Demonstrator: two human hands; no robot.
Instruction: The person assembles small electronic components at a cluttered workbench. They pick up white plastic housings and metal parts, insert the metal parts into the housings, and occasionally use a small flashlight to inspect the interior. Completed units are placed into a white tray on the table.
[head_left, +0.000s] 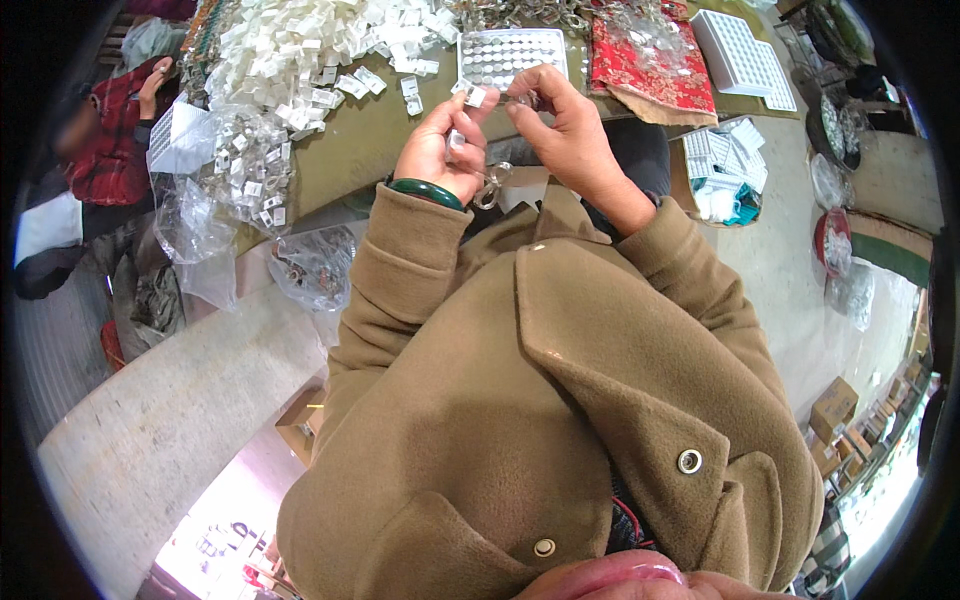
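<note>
Close together over the table's near edge are both my hands. My left hand (445,152) wears a dark green bangle and pinches a small white plastic piece (475,97) at its fingertips. A second white piece (456,139) lies against its curled fingers. Shiny metal links (491,186) hang just below this hand. My right hand (568,135) is closed in a pinch beside it; what its fingertips hold is too small to make out. Just beyond the hands stands a white tray (512,38) with rows of round pieces.
A big heap of white plastic pieces (290,50) covers the table's left, with bagged ones (250,175) nearer. Red patterned cloth (630,55) and stacked white trays (735,50) lie right. An open box of trays (722,170) stands below. Another person (110,140) sits far left.
</note>
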